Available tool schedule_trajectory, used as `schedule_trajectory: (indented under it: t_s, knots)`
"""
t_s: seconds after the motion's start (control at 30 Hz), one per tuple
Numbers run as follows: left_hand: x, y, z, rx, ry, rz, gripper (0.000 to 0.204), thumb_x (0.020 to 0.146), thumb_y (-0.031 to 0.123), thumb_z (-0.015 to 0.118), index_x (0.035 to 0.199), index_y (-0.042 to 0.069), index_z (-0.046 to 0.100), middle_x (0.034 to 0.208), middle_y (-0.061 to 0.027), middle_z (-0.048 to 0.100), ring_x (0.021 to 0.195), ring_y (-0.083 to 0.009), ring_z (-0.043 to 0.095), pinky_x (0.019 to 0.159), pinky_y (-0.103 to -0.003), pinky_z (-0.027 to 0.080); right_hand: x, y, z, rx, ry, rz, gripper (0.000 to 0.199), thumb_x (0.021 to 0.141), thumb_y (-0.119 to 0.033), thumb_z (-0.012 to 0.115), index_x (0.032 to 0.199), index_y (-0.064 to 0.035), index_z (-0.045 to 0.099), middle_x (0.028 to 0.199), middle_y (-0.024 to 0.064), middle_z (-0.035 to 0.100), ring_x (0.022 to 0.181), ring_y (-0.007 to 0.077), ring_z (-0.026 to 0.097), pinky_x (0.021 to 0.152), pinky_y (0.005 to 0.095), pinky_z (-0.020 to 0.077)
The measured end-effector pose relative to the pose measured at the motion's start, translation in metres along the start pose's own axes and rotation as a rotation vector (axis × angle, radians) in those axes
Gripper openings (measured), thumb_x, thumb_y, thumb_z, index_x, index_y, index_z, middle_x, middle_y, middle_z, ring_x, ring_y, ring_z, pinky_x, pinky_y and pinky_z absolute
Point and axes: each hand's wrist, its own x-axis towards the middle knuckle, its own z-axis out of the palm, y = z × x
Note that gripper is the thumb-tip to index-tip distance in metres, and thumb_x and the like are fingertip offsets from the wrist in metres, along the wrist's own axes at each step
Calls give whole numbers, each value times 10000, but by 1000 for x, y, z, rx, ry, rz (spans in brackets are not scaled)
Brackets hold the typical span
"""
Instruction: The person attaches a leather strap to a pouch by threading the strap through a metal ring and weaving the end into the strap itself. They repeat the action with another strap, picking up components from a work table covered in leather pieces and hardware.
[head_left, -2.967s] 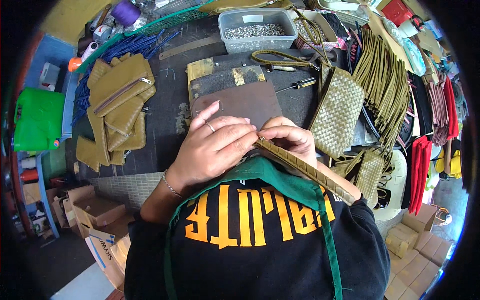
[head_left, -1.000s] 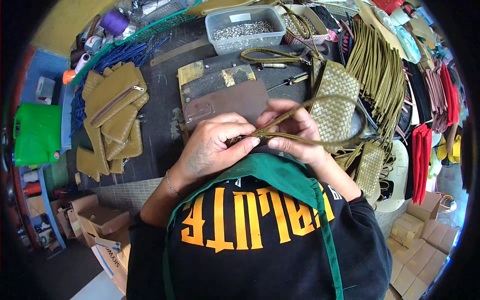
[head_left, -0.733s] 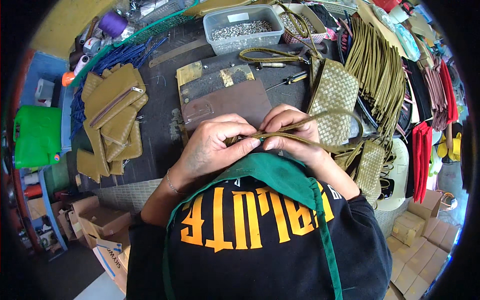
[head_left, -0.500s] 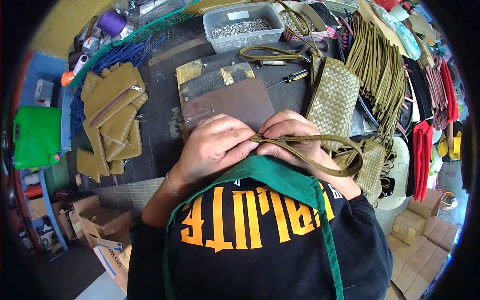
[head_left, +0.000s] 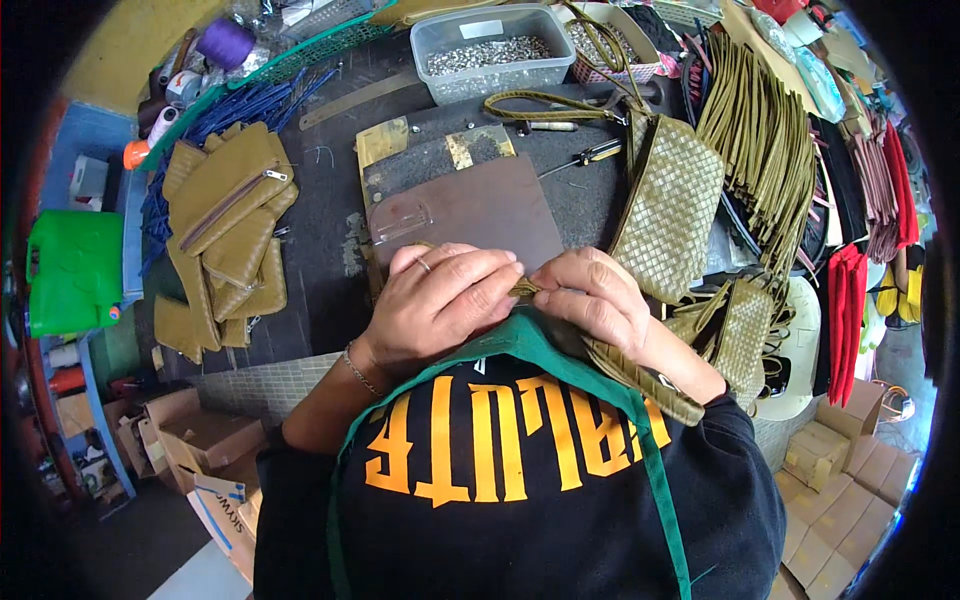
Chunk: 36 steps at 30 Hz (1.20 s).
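Close to my apron, my left hand (head_left: pixel 440 295) and my right hand (head_left: pixel 597 300) pinch a narrow olive-brown strap (head_left: pixel 650 385) between them. Both hands are closed, with the fingertips almost meeting around its end. The strap's loop hangs from under my right hand and rests against my right forearm and chest. What lies inside my fingers is mostly hidden. Just beyond my hands lies a brown flat board (head_left: pixel 480 210) on the dark worktable (head_left: pixel 330 240). An olive woven pouch (head_left: pixel 668 210) with a wrist strap lies to the right of the board.
Tan zippered pouches (head_left: pixel 225 230) are piled at left. A clear bin of metal pieces (head_left: pixel 490 55) stands at the back. A screwdriver (head_left: pixel 597 152) lies behind the board. Bundled olive straps (head_left: pixel 765 140) spread at right, with another woven pouch (head_left: pixel 742 330) near the table edge.
The strap's loop has swung down from sticking out at the right to hanging against my forearm. My right hand has turned over the strap, and my fingertips now hide more of it.
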Motion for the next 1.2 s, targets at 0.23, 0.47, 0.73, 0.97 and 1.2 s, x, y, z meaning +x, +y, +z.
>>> schedule_trajectory:
  t_s: [0.23,0.47,0.73,0.97,1.2]
  knots:
    - [-4,-1,-2,45,31,62,213,708,150,635,897,57,606,858,-18,595,777,-135,578,660,-256,341,4,0,-1,-101,-9,-156,305,598,-85,564,866,62,553,824,163,536,676,243,552,562,294,479]
    - [3,0,-2,42,41,110,225,666,143,648,877,74,610,826,5,581,762,-113,569,651,-252,312,2,0,-6,-87,-26,-140,316,612,-91,565,899,42,552,829,156,538,701,250,553,589,313,475]
    - [3,10,-5,76,34,187,197,669,120,643,865,98,628,850,32,578,751,-90,565,679,-241,294,-28,51,-45,-291,-218,622,242,642,-123,659,843,-33,559,807,99,534,773,280,518,688,351,433]
    - [5,13,-9,76,-10,192,188,685,134,626,869,98,631,849,19,589,767,-96,565,699,-250,298,-49,61,-25,-682,-450,688,120,679,-191,581,764,-113,615,762,37,523,829,226,484,663,378,420]
    - [2,12,-5,75,-8,146,171,676,129,631,845,102,633,844,20,597,779,-101,572,708,-251,314,-56,44,-10,-513,-620,587,137,684,-157,542,782,-132,634,831,27,509,838,215,472,678,356,412]
